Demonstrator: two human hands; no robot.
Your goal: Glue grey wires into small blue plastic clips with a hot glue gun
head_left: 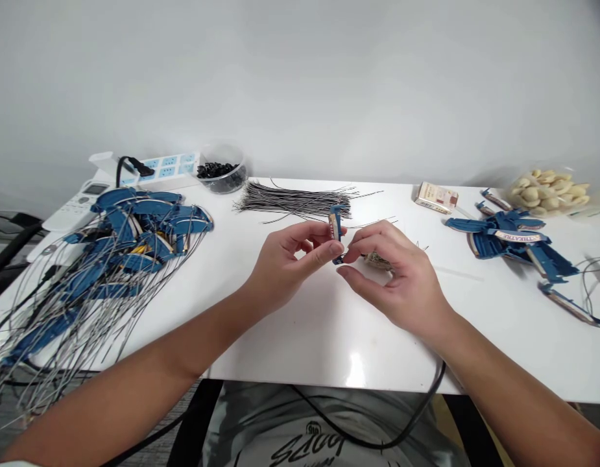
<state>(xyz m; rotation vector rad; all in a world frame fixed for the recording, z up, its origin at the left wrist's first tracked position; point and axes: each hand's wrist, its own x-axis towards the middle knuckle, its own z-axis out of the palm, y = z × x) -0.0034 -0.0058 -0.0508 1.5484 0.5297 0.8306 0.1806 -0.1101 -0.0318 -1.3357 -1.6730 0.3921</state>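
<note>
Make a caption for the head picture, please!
Left hand holds a blue piece, right hand beside it, above a white table.

Both forearms (pixel 192 353) angle inward, left fingers (pixel 307 231) pinched, right fingers (pixel 375 245) curled opposite.

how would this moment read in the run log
left hand: holds blue piece; right hand: at its lower end, contact unclear; behind: wire bundle; left: blue pile; right: another pile
</note>
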